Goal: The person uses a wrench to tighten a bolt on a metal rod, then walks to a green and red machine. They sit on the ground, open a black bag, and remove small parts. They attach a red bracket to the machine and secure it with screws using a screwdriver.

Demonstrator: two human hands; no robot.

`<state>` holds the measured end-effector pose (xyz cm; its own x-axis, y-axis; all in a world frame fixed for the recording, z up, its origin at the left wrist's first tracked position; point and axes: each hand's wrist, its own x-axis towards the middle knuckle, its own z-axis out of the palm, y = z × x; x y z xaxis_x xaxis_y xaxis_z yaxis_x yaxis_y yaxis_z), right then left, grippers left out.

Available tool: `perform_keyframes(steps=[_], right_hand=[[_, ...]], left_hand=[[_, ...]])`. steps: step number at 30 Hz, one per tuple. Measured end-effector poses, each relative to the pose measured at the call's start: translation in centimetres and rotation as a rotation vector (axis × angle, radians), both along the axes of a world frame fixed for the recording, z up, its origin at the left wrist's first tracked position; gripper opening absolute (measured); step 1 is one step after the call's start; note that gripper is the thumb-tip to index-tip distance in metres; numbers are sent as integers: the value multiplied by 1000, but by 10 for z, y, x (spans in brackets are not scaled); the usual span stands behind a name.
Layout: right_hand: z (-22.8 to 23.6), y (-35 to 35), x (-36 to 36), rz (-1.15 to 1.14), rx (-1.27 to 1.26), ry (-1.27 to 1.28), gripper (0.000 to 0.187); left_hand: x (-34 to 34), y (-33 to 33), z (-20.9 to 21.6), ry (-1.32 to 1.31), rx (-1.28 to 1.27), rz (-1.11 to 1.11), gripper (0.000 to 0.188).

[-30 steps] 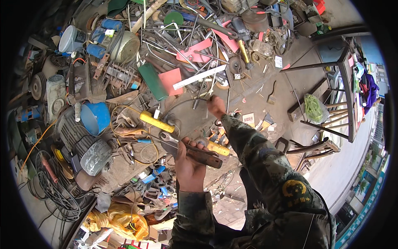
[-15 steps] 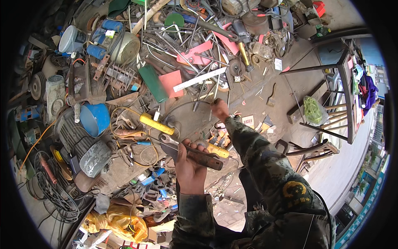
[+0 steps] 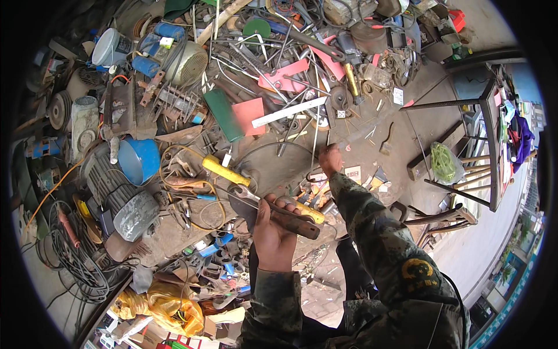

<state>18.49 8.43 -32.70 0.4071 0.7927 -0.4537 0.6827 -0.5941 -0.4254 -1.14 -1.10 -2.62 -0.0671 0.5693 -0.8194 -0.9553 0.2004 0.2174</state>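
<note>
My left hand (image 3: 275,243) is closed around a dark, flat metal bar (image 3: 299,224) with a hole near its end. Alongside it, a shiny wrench-like end (image 3: 243,192) sticks out past my thumb; whether the two are one piece I cannot tell. Farther off and to the right, my right hand (image 3: 331,159) has its fingers curled shut at the end of a thin black cable (image 3: 264,145) that arcs over the ground. A yellow cylinder (image 3: 225,170) lies beyond my left hand, and a second yellow piece (image 3: 310,212) shows partly behind it.
Scrap metal, rods and pink sheets (image 3: 285,77) crowd the far side. A grey motor (image 3: 131,212) and blue bucket (image 3: 138,161) stand left, above coiled black cable (image 3: 87,273). On the right are a metal frame (image 3: 488,145) and a bag of green stuff (image 3: 446,163).
My right hand has shifted right and slightly nearer, and the cable's end has moved with it. The left hand keeps its hold on the bar. The whole view has shifted a little.
</note>
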Motion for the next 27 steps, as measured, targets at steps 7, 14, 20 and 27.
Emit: perform_keyframes(steps=[7, 14, 20, 27], right_hand=[[-15, -17, 6, -96, -64, -27, 57], [-17, -18, 7, 23, -146, -10, 49], [-17, -17, -1, 89, -34, 93, 36], [-7, -26, -16, 264, -22, 5, 38]], left_hand=[[2, -2, -1, -11, 47, 34, 29], [1, -3, 0, -45, 55, 45, 26], [0, -4, 0, -51, 82, 32, 27], [-1, -7, 1, -56, 104, 48, 29]])
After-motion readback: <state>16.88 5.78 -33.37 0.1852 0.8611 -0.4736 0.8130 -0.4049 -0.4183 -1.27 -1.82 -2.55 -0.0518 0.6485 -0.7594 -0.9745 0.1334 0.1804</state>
